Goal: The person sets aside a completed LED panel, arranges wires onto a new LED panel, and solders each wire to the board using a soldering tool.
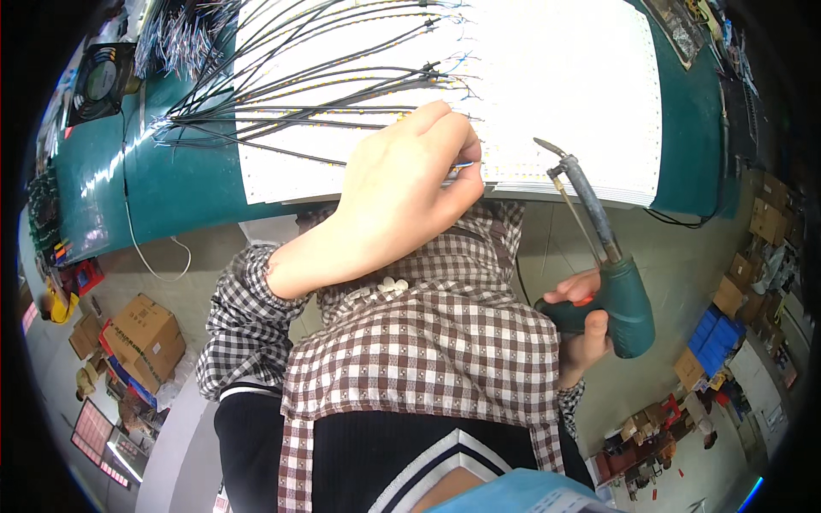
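Observation:
My left hand (398, 184) is closed in a pinch at the near edge of a white stack of thin sheets or boards (573, 94). Between its fingertips a thin blue-and-white wire end (463, 166) shows, partly hidden by the fingers. Several black cables (291, 111) with frayed coloured wire ends lie across the stack, fanning out from the left. My right hand (586, 321) grips the green handle of a soldering gun (629, 312). Its metal barrel points up and away, with the bent tip (547, 146) over the stack, apart from my left hand.
The stack rests on a green-topped table (180, 197). A black fan (101, 83) and a bundle of loose wires (184, 43) are at the far left. A thin white cord (132, 224) hangs off the front edge. Cardboard boxes (145, 333) stand on the floor at both sides.

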Available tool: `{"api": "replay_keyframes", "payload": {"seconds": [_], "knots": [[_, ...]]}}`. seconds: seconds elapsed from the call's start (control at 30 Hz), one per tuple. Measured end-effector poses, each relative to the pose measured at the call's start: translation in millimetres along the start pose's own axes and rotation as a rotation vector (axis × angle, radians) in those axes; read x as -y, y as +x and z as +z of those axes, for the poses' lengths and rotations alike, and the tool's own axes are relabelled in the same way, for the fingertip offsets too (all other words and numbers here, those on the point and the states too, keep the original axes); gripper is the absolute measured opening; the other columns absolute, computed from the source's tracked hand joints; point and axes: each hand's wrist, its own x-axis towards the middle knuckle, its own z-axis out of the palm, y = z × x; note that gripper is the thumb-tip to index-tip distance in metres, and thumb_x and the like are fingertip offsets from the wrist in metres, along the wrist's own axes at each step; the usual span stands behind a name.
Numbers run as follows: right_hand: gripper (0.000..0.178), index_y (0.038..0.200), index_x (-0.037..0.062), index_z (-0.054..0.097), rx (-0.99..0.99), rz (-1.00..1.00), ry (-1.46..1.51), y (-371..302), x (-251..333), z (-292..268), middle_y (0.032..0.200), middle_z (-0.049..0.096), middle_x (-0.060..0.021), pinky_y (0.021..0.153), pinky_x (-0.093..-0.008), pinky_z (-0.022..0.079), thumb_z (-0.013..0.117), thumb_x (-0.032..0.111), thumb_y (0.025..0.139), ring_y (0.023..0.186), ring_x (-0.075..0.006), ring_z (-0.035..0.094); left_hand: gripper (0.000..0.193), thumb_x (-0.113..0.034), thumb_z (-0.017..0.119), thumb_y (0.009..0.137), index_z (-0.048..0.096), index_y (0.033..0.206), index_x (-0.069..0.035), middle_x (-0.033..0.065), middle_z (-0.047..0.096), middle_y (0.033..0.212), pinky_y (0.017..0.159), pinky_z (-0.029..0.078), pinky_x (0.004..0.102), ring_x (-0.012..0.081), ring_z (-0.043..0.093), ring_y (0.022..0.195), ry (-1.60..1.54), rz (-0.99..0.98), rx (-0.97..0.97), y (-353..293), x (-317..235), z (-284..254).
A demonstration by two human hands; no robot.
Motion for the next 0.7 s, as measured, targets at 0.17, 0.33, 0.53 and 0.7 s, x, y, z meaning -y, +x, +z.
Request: {"api": "replay_keyframes", "payload": {"seconds": [0.17,0.33,0.53,0.7], "knots": [[0.067,0.119,-0.0127,0.043,-0.035,-0.097,0.090,30,-5,-8,0.084,0.054,-0.0119,0.059,-0.0310,0.057,0.058,0.044,0.087,0.080,-0.0211,0.057,0.015,-0.010,0.066,0.075,0.054,0.083,-0.006,0.0071,0.054,0.079,0.059,0.046,0.0334,0.0237,0.058,0.070,0.065,-0.022,0.035,-6,-4,-5],[0.067,0.127,-0.0102,0.038,0.030,-0.127,0.443,75,9,-23,0.084,0.053,-0.0074,0.053,-0.0273,0.057,0.050,0.045,0.092,0.082,-0.0183,0.054,0.045,-0.012,0.075,0.072,0.056,0.111,-0.001,0.0159,0.054,0.119,0.080,0.049,0.0350,0.0251,0.059,0.097,-0.388,0.477,-0.148,-2,-7,-63],[0.060,0.128,-0.0007,0.040,0.114,0.058,0.738,126,21,-27,0.083,0.051,-0.0035,0.054,-0.0256,0.051,0.050,0.047,0.092,0.080,-0.0148,0.050,0.040,-0.018,0.068,0.082,0.047,0.106,0.006,0.0146,0.053,0.103,0.066,0.056,0.0297,0.0210,0.065,0.084,-1.677,0.656,0.114,6,-45,-135],[0.057,0.127,0.0026,0.041,0.103,0.097,0.779,135,28,-19,0.084,0.048,-0.0015,0.058,-0.0241,0.048,0.051,0.047,0.092,0.082,-0.0125,0.048,0.039,-0.018,0.068,0.082,0.047,0.106,0.005,0.0145,0.053,0.103,0.065,0.055,0.0305,0.0208,0.065,0.082,-1.727,0.656,0.140,-25,-55,-159]]}}
